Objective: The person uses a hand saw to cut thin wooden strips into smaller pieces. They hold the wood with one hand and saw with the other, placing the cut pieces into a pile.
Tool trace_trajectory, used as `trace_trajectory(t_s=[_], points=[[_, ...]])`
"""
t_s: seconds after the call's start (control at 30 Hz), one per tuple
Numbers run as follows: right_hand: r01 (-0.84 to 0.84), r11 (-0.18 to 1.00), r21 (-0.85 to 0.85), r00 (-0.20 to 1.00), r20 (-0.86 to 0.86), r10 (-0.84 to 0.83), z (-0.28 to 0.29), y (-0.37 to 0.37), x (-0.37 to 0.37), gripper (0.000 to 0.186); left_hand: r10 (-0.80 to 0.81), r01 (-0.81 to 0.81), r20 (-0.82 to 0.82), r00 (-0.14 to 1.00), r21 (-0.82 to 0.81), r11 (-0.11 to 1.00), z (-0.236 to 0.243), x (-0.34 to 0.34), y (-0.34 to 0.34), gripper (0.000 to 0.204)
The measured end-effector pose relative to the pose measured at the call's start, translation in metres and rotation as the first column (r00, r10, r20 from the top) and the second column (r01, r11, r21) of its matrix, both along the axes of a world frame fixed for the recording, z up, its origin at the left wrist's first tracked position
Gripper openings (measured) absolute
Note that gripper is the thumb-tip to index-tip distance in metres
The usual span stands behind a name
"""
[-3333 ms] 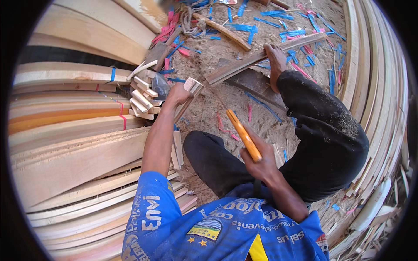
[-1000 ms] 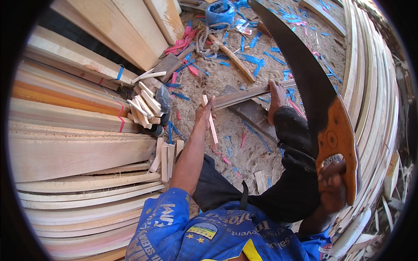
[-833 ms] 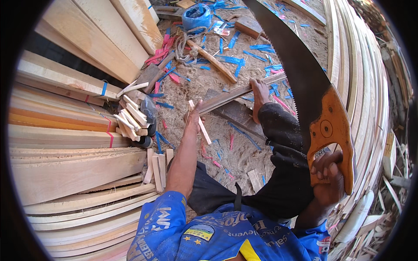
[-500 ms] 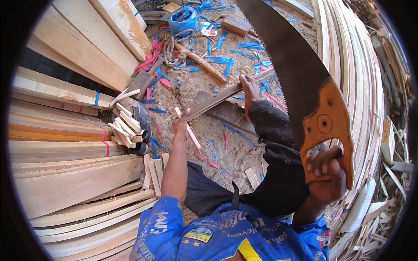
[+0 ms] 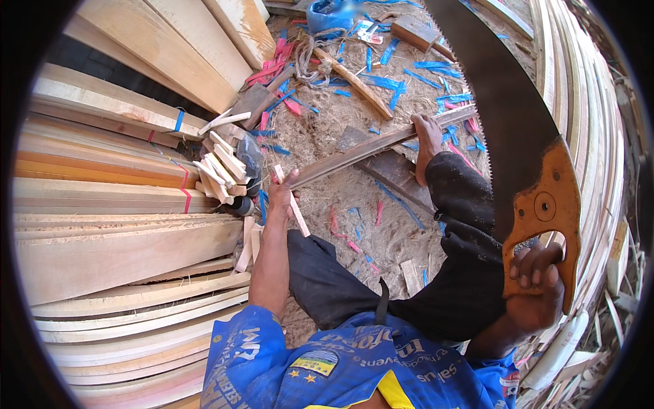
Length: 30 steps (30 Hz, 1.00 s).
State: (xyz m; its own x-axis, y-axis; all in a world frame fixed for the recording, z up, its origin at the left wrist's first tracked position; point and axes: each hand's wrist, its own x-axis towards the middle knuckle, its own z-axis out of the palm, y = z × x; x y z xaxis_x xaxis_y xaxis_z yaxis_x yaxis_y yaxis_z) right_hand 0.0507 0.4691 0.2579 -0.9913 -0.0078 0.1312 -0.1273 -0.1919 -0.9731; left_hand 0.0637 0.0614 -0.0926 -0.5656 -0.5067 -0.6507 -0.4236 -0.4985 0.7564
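Observation:
In my right hand [image 5: 535, 283] is the orange wooden handle of a large handsaw [image 5: 521, 102]. Its dark, broad blade points up and away, toothed edge to the left, apart from the wood. My left hand [image 5: 281, 192] is closed round a short pale wooden stick [image 5: 297, 213] and is at the near end of a long, narrow wood strip [image 5: 361, 155]. The strip slants up to the right, passing over a dark wood block [image 5: 392, 174] on the ground. My bare foot [image 5: 427, 140] presses on it toward its far end.
Stacked planks [image 5: 129, 259] fill the left side, with a bundle of short cut sticks [image 5: 221, 163] beside them. Long boards [image 5: 579, 102] curve along the right. Blue and pink strap scraps, a wooden bar [image 5: 354, 85] and a blue plastic-wrapped roll [image 5: 329, 17] lie on the sandy ground.
The view has swung left, shifting the ground rightward in the picture. My left hand is farther from my foot, and more of the strip shows between them. The saw stays raised in my right hand.

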Motion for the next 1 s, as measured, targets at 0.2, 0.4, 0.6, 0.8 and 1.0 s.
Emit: trace_trajectory(t_s=[0.2, 0.4, 0.6, 0.8, 1.0], points=[[-0.08, 0.996, -0.042, 0.997, -0.002, 0.08, -0.003, 0.007, -0.005, 0.022, -0.041, 0.039, -0.019, 0.999, -0.105, 0.994, 0.002, 0.009, 0.0, 0.069], [-0.15, 0.988, -0.049, 0.987, 0.048, 0.152, -0.004, 0.015, -0.001, 0.021, 0.131, -0.117, 0.033, 0.991, -0.28, 0.953, -0.005, 0.07, -0.039, 0.039], [-0.077, 0.997, 0.009, 0.997, 0.015, 0.077, -0.006, 0.014, 0.0, 0.02, -0.015, 0.786, 0.816, 0.579, -0.552, 0.277, 0.019, 0.218, -0.054, 0.056], [-0.085, 0.996, 0.041, 0.996, 0.037, 0.083, -0.005, 0.014, -0.003, 0.021, -0.139, 0.413, 0.423, 0.895, -0.669, 0.618, 0.129, 0.165, -0.035, 0.055], [-0.088, 0.996, 0.019, 0.995, 0.049, 0.087, -0.009, 0.009, -0.002, 0.021, -0.552, 0.58, 0.449, 0.703, -0.81, 0.079, 0.153, -0.03, 0.041, 0.037]])
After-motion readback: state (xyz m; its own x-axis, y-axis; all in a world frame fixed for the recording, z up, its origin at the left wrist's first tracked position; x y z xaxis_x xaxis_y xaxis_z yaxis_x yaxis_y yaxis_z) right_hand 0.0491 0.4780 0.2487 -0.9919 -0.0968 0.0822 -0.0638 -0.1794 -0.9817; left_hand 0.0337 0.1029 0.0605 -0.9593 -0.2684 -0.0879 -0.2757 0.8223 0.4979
